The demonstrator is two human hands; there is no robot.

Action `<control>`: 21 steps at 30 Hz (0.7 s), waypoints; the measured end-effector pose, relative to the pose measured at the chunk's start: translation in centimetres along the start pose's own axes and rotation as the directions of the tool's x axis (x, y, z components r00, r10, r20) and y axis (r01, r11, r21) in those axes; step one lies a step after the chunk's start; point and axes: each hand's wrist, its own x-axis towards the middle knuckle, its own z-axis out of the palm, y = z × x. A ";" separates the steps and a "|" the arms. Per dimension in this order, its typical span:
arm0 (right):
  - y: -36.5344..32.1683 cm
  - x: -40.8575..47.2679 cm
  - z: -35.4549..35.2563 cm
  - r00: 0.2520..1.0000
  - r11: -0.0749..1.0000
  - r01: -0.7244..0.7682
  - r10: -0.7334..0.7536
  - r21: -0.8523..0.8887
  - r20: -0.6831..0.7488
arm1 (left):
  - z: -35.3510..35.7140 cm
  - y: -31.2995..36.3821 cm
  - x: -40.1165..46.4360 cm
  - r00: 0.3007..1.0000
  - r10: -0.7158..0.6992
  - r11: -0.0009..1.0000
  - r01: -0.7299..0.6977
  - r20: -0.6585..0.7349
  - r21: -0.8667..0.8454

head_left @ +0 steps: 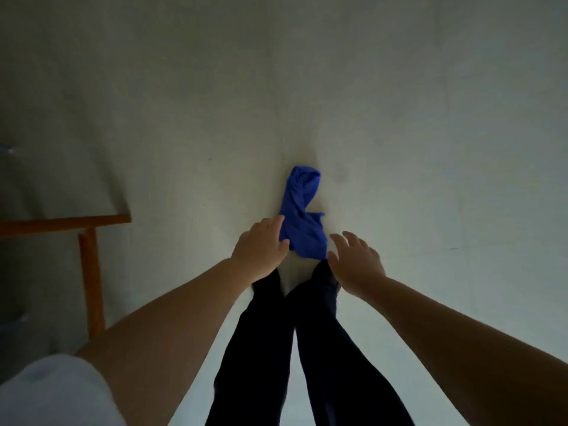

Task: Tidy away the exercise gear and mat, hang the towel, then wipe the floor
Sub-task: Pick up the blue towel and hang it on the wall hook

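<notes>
Centrally, a crumpled, twisted blue cloth (302, 215) lies on the smooth pale floor (430, 149). Left hand (261, 249) touches it, fingers relaxed; right hand (356, 259) hovers beside, fingers spread.

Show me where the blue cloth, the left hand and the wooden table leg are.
blue cloth (302, 219): head view, middle of its bunched folds.
left hand (258, 255): head view, back of the hand.
wooden table leg (91, 281): head view, mid-length.

The crumpled blue cloth (302, 215) is looking soft and matt. The pale floor (430, 149) is showing smooth with a faint sheen. The brown wooden bench (89, 272) is appearing smooth and lightly glossy.
</notes>
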 end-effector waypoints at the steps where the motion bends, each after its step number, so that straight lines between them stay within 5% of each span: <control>1: 0.4 3.5 1.3 1.000 1.000 0.002 -0.002 -0.008 0.017 | 1.5 -1.0 3.2 1.000 -0.004 1.000 0.003 0.026 0.027; 9: 1.6 27.0 13.0 1.000 0.960 -0.012 0.009 0.278 0.014 | 14.4 -7.7 25.2 0.999 0.046 0.998 -0.045 -0.010 0.042; 12: 2.8 31.4 17.1 1.000 0.951 -0.005 0.013 0.310 -0.024 | 17.2 -9.4 30.0 0.986 0.165 0.948 -0.151 -0.026 0.279; 16: 4.3 32.1 19.2 0.999 0.946 0.017 -0.028 0.322 0.030 | 17.4 -11.0 32.3 0.935 0.353 0.791 -0.290 -0.015 0.539; 18: 4.6 30.1 18.5 0.994 0.953 0.089 -0.103 0.291 0.035 | 16.5 -10.3 31.3 0.918 0.382 0.699 -0.361 0.105 0.617; 21: 4.6 25.1 15.1 0.985 0.954 0.162 -0.174 0.254 0.022 | 14.5 -8.0 26.6 0.908 0.334 0.761 -0.418 0.252 0.497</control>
